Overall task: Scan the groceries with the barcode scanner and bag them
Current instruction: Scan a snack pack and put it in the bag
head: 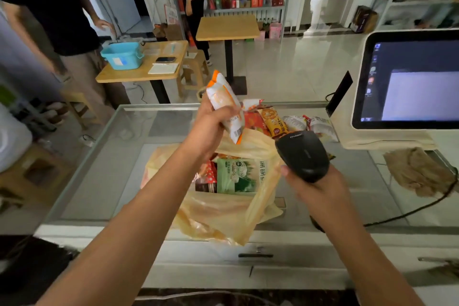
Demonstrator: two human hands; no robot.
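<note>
My left hand [211,126] grips a white and orange snack packet [224,102] and holds it up above the counter, its barcode end pointing down. My right hand [315,186] grips the black barcode scanner [301,154] just right of and below the packet, its head turned toward the packet. Under both hands an open yellow plastic bag [228,216] lies on the glass counter [99,169], with a green packet [236,176] and a red packet [210,172] inside. Several more snack packets [275,122] lie behind the bag.
A white register screen [409,82] stands at the right, with a brown cloth [417,171] in front of it. The scanner's black cable [409,211] trails across the counter. Beyond the counter are wooden tables, a blue basket [123,54], shelves of bottles and two standing people.
</note>
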